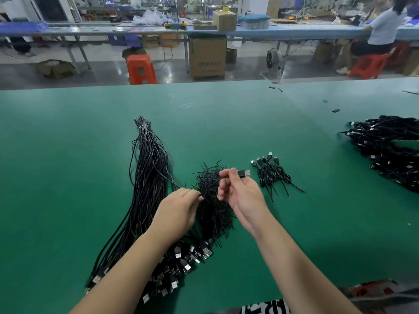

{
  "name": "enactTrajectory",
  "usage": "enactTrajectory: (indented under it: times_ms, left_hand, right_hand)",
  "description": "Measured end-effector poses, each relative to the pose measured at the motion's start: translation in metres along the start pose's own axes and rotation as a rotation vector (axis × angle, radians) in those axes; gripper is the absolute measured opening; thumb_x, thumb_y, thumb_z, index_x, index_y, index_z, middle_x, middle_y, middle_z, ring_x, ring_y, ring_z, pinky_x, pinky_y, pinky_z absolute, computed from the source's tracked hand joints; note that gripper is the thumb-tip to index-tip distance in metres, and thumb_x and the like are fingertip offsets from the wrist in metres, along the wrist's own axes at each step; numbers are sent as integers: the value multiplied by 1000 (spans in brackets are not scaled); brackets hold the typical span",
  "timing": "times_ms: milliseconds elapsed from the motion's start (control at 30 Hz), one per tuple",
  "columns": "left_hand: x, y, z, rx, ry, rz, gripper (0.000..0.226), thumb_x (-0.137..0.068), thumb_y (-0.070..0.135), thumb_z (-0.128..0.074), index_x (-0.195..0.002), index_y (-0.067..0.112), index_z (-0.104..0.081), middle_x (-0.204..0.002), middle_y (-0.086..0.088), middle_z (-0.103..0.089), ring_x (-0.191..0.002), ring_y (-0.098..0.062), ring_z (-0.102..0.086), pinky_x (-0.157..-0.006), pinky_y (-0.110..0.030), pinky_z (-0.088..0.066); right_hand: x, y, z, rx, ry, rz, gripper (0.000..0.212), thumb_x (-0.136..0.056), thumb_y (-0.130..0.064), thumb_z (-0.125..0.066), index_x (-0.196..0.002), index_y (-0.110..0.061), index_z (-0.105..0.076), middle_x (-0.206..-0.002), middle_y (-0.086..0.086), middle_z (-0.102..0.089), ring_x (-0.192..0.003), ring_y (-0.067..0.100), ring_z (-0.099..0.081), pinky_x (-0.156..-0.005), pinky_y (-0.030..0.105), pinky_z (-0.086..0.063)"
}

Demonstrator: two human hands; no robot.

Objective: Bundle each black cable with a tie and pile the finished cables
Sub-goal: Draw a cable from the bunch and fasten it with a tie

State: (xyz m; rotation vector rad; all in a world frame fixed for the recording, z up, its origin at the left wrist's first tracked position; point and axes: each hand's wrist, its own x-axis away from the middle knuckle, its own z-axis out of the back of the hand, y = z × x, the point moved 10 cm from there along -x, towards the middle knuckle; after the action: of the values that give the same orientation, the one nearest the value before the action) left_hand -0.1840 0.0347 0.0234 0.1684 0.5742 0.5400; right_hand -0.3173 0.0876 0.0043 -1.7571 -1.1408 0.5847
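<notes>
A long bundle of loose black cables (147, 189) lies on the green table (68, 155), its USB plugs fanned out near me. My right hand (242, 196) pinches one cable just behind its USB plug (244, 173). My left hand (179, 209) pinches the same cable's wire lower down, above a heap of short black ties (213, 214). Several finished, tied cables (274, 173) lie just right of my right hand.
A large pile of black cables (390, 152) sits at the table's right edge. Small black bits (336, 110) lie at the far right of the table. Beyond the table stand an orange stool (140, 69), a cardboard box (207, 57) and a seated person (381, 30).
</notes>
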Motion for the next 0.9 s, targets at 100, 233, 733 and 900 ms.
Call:
enactTrajectory:
  times_ms: [100, 233, 733, 900]
  left_hand:
    - [8, 21, -2, 80, -89, -11, 24, -102, 25, -53, -86, 10, -62, -74, 1, -62, -71, -22, -58, -65, -35, -48]
    - [15, 50, -17, 346, -268, 54, 34, -99, 49, -37, -89, 22, -56, -63, 10, -53, -60, -9, -52, -60, -29, -43]
    - [23, -41, -35, 404, -524, 342, 27, -103, 40, -48, -86, 34, -68, -57, 11, -58, -46, -2, -42, -48, -19, -38]
    - [32, -22, -33, 263, -708, 230, 34, -101, 52, -44, -80, 32, -61, -64, 11, -61, -52, -1, -50, -58, -22, -51]
  right_hand:
    - [-4, -2, 6, -28, 42, 2, 29, -105, -27, -48, -98, -3, -62, -65, 3, -57, -57, 14, -52, -54, 26, -47]
    - [-9, -3, 17, -19, 93, -6, 31, -98, -37, -54, -89, -8, -62, -55, -1, -46, -45, 12, -42, -44, 22, -39]
    - [-29, -55, 67, -547, 188, 59, 42, -103, -45, -46, -72, -17, -54, -54, -7, -33, -44, 8, -35, -42, 20, -32]
    - [-35, -68, 93, -650, 279, 86, 46, -104, -47, -44, -69, -18, -52, -51, -8, -32, -43, 6, -35, -41, 19, -31]
